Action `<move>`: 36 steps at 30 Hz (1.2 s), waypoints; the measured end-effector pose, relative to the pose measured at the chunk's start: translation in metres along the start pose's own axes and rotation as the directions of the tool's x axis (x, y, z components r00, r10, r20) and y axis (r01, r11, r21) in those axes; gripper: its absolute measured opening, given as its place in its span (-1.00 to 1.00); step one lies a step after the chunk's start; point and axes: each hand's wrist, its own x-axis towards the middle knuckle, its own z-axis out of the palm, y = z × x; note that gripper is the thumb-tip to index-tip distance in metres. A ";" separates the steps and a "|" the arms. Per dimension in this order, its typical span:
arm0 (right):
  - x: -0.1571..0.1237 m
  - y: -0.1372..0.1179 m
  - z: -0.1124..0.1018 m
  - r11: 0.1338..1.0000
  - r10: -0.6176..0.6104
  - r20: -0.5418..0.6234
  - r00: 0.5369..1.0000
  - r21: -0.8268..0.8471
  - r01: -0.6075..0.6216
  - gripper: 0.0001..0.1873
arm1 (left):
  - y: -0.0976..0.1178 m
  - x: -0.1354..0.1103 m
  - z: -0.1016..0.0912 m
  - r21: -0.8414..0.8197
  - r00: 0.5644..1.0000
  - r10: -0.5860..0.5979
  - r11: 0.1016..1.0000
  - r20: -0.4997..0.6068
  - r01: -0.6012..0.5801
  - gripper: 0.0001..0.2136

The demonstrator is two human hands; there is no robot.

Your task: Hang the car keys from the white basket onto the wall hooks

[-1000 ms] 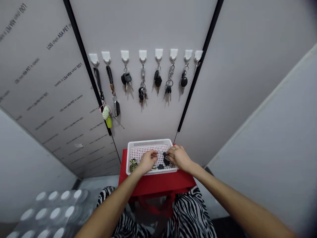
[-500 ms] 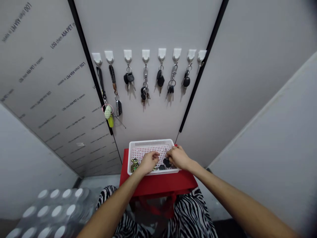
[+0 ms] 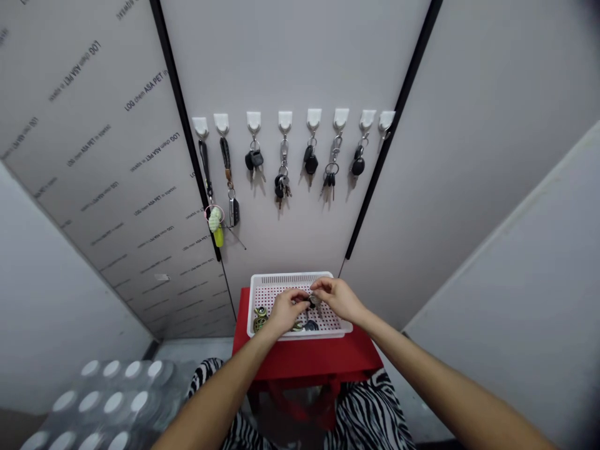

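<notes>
Both hands have drawn together since half a second ago: the left hand [image 3: 285, 310] and right hand [image 3: 338, 299] now pinch a small bunch of keys [image 3: 315, 304] over a white perforated basket [image 3: 295, 279], partly hiding its floor. Bronze-and-green trinkets [image 3: 260, 320] and a dark piece [image 3: 310, 325] lie inside. Beneath is a red stool [image 3: 304, 359]; key sets hang from white hooks [image 3: 285, 120] behind; capped bottles [image 3: 111, 369] stand lower left. The bunch looks black and silvery, its details too small to tell.

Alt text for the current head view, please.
Left hand and right hand pinch black-and-silver metal keys over a white perforated plastic basket on a red stand. Beyond, key sets hang from white hooks on a grey wall.
</notes>
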 end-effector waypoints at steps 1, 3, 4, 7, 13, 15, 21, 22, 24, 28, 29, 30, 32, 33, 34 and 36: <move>0.000 -0.001 0.001 1.000 0.004 0.000 1.000 0.028 -0.004 -0.85 | 0.000 0.000 0.000 0.000 1.000 -0.001 1.000 -0.010 0.001 -0.85; 0.001 -0.002 0.003 0.997 0.018 -0.015 1.000 0.076 -0.017 -0.85 | -0.001 0.000 0.001 0.009 1.000 0.015 1.000 -0.026 -0.015 -0.84; 0.001 -0.002 0.004 0.995 0.025 -0.022 0.999 0.097 -0.022 -0.85 | -0.002 0.000 0.001 0.011 0.999 0.027 1.000 -0.028 -0.027 -0.83; 0.003 -0.002 0.005 0.989 0.030 -0.021 0.999 0.145 -0.026 -0.84 | -0.003 0.001 0.002 -0.043 0.999 0.027 0.999 -0.021 -0.028 -0.83; 0.004 0.000 0.000 1.000 -0.010 0.050 0.999 -0.003 0.010 -0.81 | 0.000 0.004 0.000 -0.286 0.993 -0.066 0.958 -0.100 0.035 -0.89; 0.002 0.000 -0.002 0.992 -0.043 0.052 0.998 -0.115 0.049 -0.79 | 0.001 0.004 -0.001 -0.353 0.990 -0.099 0.934 -0.104 0.056 -0.92; -0.004 -0.002 0.007 0.966 -0.121 0.099 0.988 -0.219 0.141 -0.77 | 0.002 0.004 -0.002 -0.560 0.975 -0.216 0.814 -0.047 0.153 -0.92; -0.004 -0.002 0.009 0.964 -0.122 0.102 0.987 -0.224 0.142 -0.77 | 0.002 0.004 -0.002 -0.570 0.973 -0.226 0.805 -0.040 0.164 -0.92; -0.005 -0.003 0.013 0.964 -0.124 0.076 0.989 -0.229 0.139 -0.80 | 0.003 0.003 -0.003 -0.584 0.970 -0.238 0.794 -0.043 0.169 -0.91; -0.006 -0.006 0.017 0.964 -0.130 -0.050 0.990 -0.242 0.114 -0.85 | 0.005 0.002 -0.004 -0.610 0.967 -0.244 0.778 -0.073 0.150 -0.90; -0.007 -0.006 0.018 0.961 -0.137 -0.084 0.987 -0.253 0.112 -0.85 | 0.005 0.002 -0.005 -0.618 0.966 -0.246 0.773 -0.081 0.145 -0.90; -0.008 -0.007 0.019 0.957 -0.150 -0.106 0.983 -0.266 0.117 -0.86 | 0.006 0.002 -0.005 -0.624 0.965 -0.249 0.768 -0.085 0.143 -0.90; -0.009 -0.006 0.021 0.947 -0.172 -0.111 0.979 -0.291 0.134 -0.88 | 0.008 0.002 -0.005 -0.629 0.963 -0.254 0.764 -0.086 0.145 -0.89; -0.009 -0.006 0.022 0.944 -0.174 -0.102 0.979 -0.301 0.136 -0.89 | 0.008 0.001 -0.006 -0.626 0.963 -0.255 0.766 -0.086 0.147 -0.89; -0.009 -0.005 0.024 0.941 -0.171 -0.094 0.981 -0.310 0.134 -0.89 | 0.008 0.001 -0.005 -0.623 0.963 -0.255 0.768 -0.088 0.147 -0.88; -0.008 -0.003 0.027 0.937 -0.162 -0.091 0.983 -0.326 0.124 -0.89 | 0.008 0.001 -0.005 -0.622 0.963 -0.251 0.770 -0.097 0.139 -0.87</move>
